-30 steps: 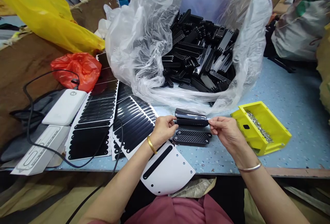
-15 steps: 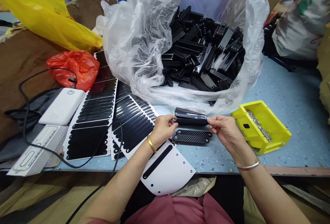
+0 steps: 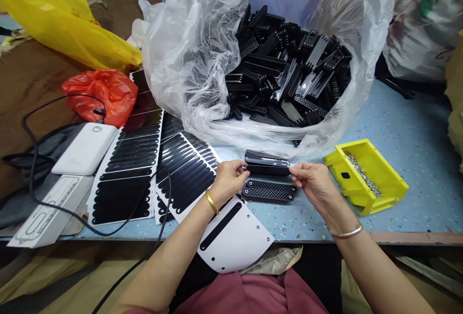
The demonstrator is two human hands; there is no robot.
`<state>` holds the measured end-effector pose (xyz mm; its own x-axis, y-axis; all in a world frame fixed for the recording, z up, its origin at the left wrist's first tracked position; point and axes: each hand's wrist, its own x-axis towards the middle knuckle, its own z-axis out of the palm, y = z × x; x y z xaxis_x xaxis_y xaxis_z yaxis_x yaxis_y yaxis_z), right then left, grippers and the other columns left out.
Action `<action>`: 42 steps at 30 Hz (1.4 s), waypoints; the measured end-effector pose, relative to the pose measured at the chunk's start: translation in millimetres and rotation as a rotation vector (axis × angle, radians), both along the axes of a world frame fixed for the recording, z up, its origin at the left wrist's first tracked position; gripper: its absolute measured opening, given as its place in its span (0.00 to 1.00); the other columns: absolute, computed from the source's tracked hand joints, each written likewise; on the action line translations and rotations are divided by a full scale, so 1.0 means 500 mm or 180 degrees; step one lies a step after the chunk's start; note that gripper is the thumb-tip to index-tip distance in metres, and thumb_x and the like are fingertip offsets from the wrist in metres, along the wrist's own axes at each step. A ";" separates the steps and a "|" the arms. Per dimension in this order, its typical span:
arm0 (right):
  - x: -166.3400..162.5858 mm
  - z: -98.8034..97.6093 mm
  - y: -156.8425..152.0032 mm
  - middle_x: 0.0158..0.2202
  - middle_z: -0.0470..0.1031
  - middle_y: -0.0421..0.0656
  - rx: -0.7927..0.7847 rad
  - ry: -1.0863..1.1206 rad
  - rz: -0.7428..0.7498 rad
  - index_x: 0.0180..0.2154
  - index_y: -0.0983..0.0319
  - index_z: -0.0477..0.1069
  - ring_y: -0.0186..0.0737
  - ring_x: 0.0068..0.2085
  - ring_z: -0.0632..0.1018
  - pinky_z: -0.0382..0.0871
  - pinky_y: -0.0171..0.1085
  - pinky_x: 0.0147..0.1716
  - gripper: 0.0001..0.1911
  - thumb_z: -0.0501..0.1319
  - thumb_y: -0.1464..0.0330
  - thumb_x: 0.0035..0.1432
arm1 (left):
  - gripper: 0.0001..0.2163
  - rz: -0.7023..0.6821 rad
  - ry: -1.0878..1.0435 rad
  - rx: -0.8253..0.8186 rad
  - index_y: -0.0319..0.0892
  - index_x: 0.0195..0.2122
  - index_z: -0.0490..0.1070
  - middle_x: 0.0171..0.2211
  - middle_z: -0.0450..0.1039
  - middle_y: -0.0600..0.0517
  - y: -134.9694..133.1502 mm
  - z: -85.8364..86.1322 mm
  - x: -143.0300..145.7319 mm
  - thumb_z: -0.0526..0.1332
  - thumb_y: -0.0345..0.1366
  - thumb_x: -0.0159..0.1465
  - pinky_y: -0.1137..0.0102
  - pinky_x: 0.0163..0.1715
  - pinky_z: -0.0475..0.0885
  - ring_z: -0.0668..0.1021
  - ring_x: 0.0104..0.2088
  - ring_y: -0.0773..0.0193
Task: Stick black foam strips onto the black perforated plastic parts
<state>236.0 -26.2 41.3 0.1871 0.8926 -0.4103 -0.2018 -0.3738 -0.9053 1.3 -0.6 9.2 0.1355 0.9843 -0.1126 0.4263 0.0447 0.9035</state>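
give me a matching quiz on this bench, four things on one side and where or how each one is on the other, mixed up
1 black strip
2 yellow tray
3 red bag
4 clear bag

a heaped with black parts
b held between left hand and right hand
c holds metal pieces
d crumpled, left of the sticker sheets

Pairs: 1-b, 2-c, 3-d, 4-a

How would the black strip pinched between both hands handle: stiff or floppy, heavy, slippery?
Probably stiff: the strip runs straight between the left hand and the right hand, held only at its ends, with no sag. Likely light, since fingertips alone carry it. Its smooth dark face looks slightly glossy, so it may be a little slippery.
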 end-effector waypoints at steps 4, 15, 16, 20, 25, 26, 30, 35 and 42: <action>0.001 -0.006 -0.003 0.16 0.69 0.40 -0.0054 -0.0039 -0.0052 0.16 0.65 0.73 0.28 0.18 0.65 0.54 0.30 0.14 0.12 0.75 0.69 0.33 | 0.10 -0.0026 0.0021 0.0034 0.39 0.36 0.80 0.23 0.75 0.53 0.000 0.000 -0.001 0.63 0.31 0.53 0.73 0.27 0.70 0.77 0.24 0.66; 0.004 -0.016 -0.003 0.15 0.69 0.40 -0.0009 -0.0047 -0.0093 0.16 0.66 0.74 0.28 0.16 0.65 0.55 0.30 0.13 0.11 0.75 0.69 0.33 | 0.10 -0.0041 -0.0086 0.0068 0.38 0.35 0.80 0.20 0.74 0.53 -0.002 -0.006 -0.002 0.60 0.33 0.57 0.72 0.26 0.71 0.77 0.22 0.65; 0.004 -0.015 -0.003 0.15 0.69 0.40 -0.0012 -0.0039 -0.0107 0.16 0.66 0.74 0.28 0.16 0.65 0.55 0.30 0.13 0.11 0.75 0.69 0.33 | 0.10 -0.0032 -0.0080 0.0075 0.38 0.35 0.80 0.20 0.74 0.53 -0.002 -0.006 -0.002 0.60 0.32 0.56 0.72 0.26 0.71 0.77 0.22 0.65; 0.004 -0.016 -0.002 0.15 0.69 0.40 0.0004 -0.0011 -0.0131 0.16 0.65 0.74 0.28 0.16 0.65 0.54 0.30 0.12 0.11 0.75 0.70 0.32 | 0.10 -0.0001 -0.0048 0.0091 0.38 0.35 0.80 0.21 0.74 0.53 -0.002 -0.010 0.000 0.60 0.32 0.56 0.73 0.25 0.70 0.76 0.22 0.66; 0.006 -0.018 -0.002 0.15 0.68 0.40 0.0020 0.0004 -0.0101 0.16 0.65 0.74 0.28 0.16 0.65 0.55 0.30 0.13 0.11 0.74 0.69 0.34 | 0.09 0.0039 -0.0079 0.0104 0.39 0.34 0.80 0.21 0.74 0.53 -0.001 -0.014 0.001 0.61 0.32 0.56 0.73 0.25 0.70 0.76 0.21 0.67; 0.006 -0.018 -0.002 0.15 0.68 0.40 0.0022 -0.0010 -0.0097 0.16 0.66 0.73 0.28 0.16 0.65 0.55 0.30 0.13 0.11 0.74 0.69 0.34 | 0.09 0.0037 -0.0081 0.0103 0.39 0.34 0.80 0.21 0.74 0.53 -0.001 -0.015 0.002 0.60 0.32 0.56 0.73 0.25 0.70 0.76 0.21 0.67; 0.005 -0.015 -0.001 0.15 0.68 0.40 0.0016 -0.0011 -0.0106 0.17 0.66 0.74 0.28 0.16 0.65 0.54 0.30 0.13 0.11 0.74 0.70 0.33 | 0.09 0.0002 -0.0050 0.0071 0.39 0.35 0.80 0.21 0.74 0.53 0.000 -0.013 0.001 0.60 0.32 0.57 0.73 0.25 0.70 0.76 0.22 0.66; 0.009 -0.010 -0.003 0.15 0.68 0.40 0.0010 0.0129 -0.0121 0.17 0.66 0.74 0.29 0.17 0.65 0.55 0.31 0.14 0.11 0.75 0.70 0.34 | 0.09 -0.0056 0.0003 0.0100 0.40 0.34 0.80 0.21 0.75 0.53 -0.001 -0.012 -0.001 0.60 0.30 0.57 0.73 0.27 0.71 0.77 0.23 0.66; 0.009 -0.002 -0.006 0.16 0.69 0.40 0.0234 0.0034 -0.0126 0.18 0.64 0.74 0.30 0.18 0.66 0.56 0.32 0.15 0.11 0.75 0.69 0.34 | 0.12 -0.0036 -0.0090 0.0121 0.40 0.39 0.81 0.21 0.74 0.56 -0.004 -0.003 0.007 0.64 0.29 0.52 0.74 0.27 0.69 0.74 0.22 0.68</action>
<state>240.3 -29.1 40.3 0.2188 0.9123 -0.3461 -0.2250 -0.2979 -0.9277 4.6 -2.7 7.8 0.1492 0.9863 -0.0710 0.4008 0.0053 0.9161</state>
